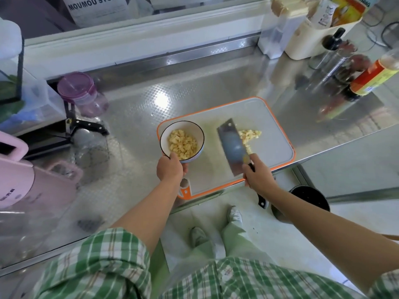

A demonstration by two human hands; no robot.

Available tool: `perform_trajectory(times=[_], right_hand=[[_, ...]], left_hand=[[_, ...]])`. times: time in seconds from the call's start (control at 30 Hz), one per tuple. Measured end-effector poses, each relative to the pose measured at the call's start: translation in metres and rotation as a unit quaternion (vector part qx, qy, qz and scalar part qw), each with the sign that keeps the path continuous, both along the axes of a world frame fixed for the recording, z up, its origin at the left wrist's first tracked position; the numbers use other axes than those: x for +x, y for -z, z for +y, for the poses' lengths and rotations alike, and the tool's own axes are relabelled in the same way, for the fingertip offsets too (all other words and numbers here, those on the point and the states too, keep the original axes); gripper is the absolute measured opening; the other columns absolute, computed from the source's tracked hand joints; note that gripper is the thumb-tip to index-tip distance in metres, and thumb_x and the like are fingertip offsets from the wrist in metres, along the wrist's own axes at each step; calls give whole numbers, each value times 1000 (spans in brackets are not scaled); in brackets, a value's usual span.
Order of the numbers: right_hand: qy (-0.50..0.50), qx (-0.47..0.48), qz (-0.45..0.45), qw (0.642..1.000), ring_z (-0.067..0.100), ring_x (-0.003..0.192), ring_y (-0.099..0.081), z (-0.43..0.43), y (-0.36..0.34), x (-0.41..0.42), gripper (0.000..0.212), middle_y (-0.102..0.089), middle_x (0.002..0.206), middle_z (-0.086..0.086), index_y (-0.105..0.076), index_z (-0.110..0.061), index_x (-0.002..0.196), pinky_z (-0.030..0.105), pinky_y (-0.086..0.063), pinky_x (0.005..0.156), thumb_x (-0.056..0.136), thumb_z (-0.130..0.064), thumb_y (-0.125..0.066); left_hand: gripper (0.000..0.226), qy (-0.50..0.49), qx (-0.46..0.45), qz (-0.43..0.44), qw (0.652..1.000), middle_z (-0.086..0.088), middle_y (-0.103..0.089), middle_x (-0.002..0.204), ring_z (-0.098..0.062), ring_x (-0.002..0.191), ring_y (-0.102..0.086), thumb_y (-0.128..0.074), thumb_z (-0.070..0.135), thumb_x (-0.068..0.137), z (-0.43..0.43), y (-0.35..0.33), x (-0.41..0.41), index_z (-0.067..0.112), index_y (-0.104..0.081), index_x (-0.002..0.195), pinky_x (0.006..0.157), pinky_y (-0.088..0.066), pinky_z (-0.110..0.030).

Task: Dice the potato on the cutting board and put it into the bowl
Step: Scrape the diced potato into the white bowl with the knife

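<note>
On the cutting board (269,134), our left hand (170,169) grips the bowl (186,125) of diced potato (182,145); our right hand (259,175) grips the cleaver (232,147), apparently raised. The leftover dice (250,134) lie beside the blade; a careless sweep could scatter them onto the tabletop (133,117).

Bright, even light, source overhead. Hard white glare spot on the steel counter (161,99) behind the cutting board (278,134), softer sheen across the rest. Shadows faint and short. Centre sharp: bowl (165,137) and cleaver (232,145) crisp, blade dull-reflective. Strong wide-angle bending at the edges, counter lines curve. Bottles (375,78) at right and pink appliance (32,184) at left smeared, soft. Slight green cast.
</note>
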State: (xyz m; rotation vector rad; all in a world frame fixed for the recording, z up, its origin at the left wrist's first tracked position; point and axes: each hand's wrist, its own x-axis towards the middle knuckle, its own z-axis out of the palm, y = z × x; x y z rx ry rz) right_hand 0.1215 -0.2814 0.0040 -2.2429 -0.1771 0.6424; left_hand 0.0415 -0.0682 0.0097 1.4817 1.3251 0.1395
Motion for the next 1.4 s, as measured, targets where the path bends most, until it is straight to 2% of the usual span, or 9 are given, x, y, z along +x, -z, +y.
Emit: perform_trajectory(times=[0.1,0.27,0.37,0.5,0.63,0.77,0.87,1.07,1.4], right_hand=[[-80,-29,-2,996,20,50,-57,6,3,-6,5,-61,69,12,-47,-16,99,30,-48,51,97,-14,-44],[-47,-56,-25,997,33,65,-60,-6,7,14,7,-62,75,16,-47,-15,100,42,-52,63,95,-13,-43],[-62,-30,-35,997,25,56,-56,-16,-3,33,6,-62,70,13,-49,-17,95,34,-47,54,94,-12,-46],[-87,6,-82,993,27,53,-53,-13,-18,70,14,-62,68,10,-51,-29,89,32,-47,53,91,-15,-49],[-163,-30,-148,975,30,71,-54,-5,-26,117,19,-62,80,5,-55,-30,111,38,-44,62,95,-25,-45],[-273,-109,-240,925,34,87,-53,-5,-22,166,27,-56,94,10,-53,-23,125,37,-40,65,100,-21,-42],[-320,-178,-313,876,40,90,-55,-8,-10,199,32,-57,96,19,-56,-20,128,42,-39,71,98,-14,-46],[-350,-226,-341,843,40,99,-53,-7,6,226,36,-57,104,20,-54,-22,134,43,-35,82,100,-14,-45],[-433,-171,-351,812,37,87,-59,-52,8,229,27,-58,86,12,-67,-20,116,41,-35,75,91,-13,-60]], left_hand=[[36,0,8,0,1000,-9,-63,58,-27,52,-57,-32,19,95,-2,1,4,9,-54,67,67,-56,-40],[30,-17,14,-10,1000,-9,-63,60,-26,48,-56,-33,18,96,-5,3,10,12,-52,72,65,-56,-40],[24,-43,-11,-13,999,-12,-63,68,-23,46,-54,-33,18,96,-11,2,13,7,-53,91,55,-50,-32],[39,-45,-23,19,999,-11,-66,75,-25,52,-53,-27,35,94,-16,5,13,7,-53,103,66,-46,-35],[43,-49,-83,23,995,-15,-68,73,-25,53,-53,-22,47,94,-34,6,14,15,-49,98,57,-43,-30],[29,5,-183,0,983,-12,-61,66,-21,49,-46,-35,28,97,-66,10,24,9,-52,85,46,-32,-22],[14,51,-112,8,992,-4,-61,62,-20,53,-50,-50,15,90,-88,17,38,7,-60,84,51,-41,-24],[25,26,-31,13,999,-7,-71,76,-31,82,-66,-43,32,71,-103,14,61,17,-63,68,85,-54,-41],[24,68,79,78,992,-8,-70,93,-28,92,-63,-46,24,94,-106,17,75,12,-66,94,82,-48,-34]])
